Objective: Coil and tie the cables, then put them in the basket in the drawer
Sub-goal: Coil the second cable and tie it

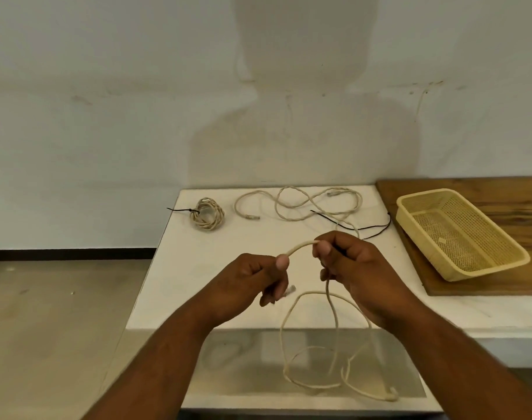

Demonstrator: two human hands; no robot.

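Observation:
A beige cable (pixel 301 246) arches between my two hands above the white table (pixel 179 268). My left hand (pixel 252 280) grips it near one end, whose plug pokes out below the fist. My right hand (pixel 346 265) pinches the other side of the arch, and the rest of the cable hangs from it in loose loops over the open drawer (pixel 252 371). At the back left lies a coiled cable (pixel 207 214) bound with a black tie. A loose beige cable (pixel 301 204) sprawls at the back middle. A yellow plastic basket (pixel 461 231) sits on a wooden board at the right.
Two loose black ties (pixel 370 227) lie on the table behind my right hand. The wooden board (pixel 470 286) covers the table's right part. A white wall rises right behind the table, and bare floor lies to the left.

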